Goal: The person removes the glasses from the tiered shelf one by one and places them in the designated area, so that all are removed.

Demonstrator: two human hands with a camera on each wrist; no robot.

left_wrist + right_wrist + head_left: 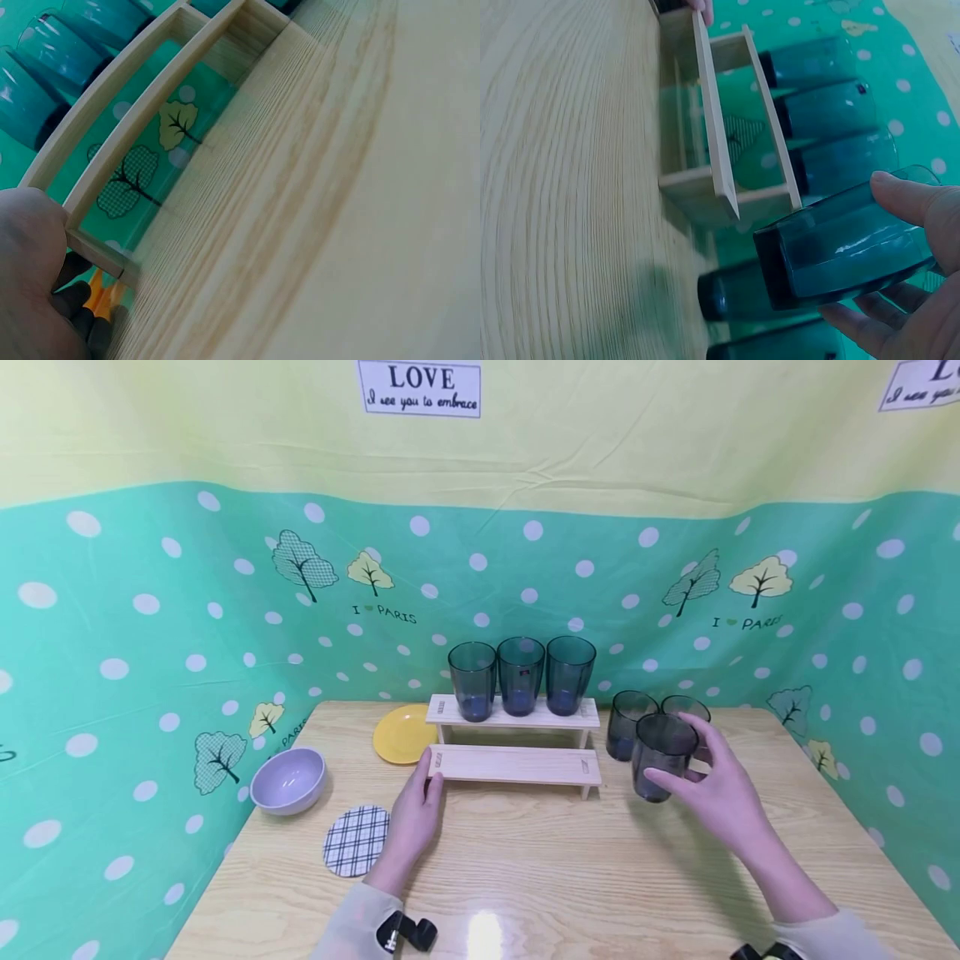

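Observation:
A dark tinted drinking glass point(662, 756) is held upright above the table by my right hand point(723, 785), thumb on the near side and fingers behind. The right wrist view shows the same glass point(840, 251) between thumb and fingers. My left hand point(414, 814) grips the left end of the lower tier of a two-tier wooden rack point(517, 764); in the left wrist view that hand point(34, 277) is at the rack's end. On the upper tier stand three glasses point(521, 677) in a row. Two more glasses point(622, 727) stand on the table right of the rack, partly hidden behind the held one.
Left of the rack lies a yellow plate point(397, 735). A lilac bowl point(288, 781) sits at the table's left edge, with a checked round coaster point(356, 839) nearer the front. A polka-dot cloth point(525, 568) hangs behind and along both sides of the wooden table point(555, 868).

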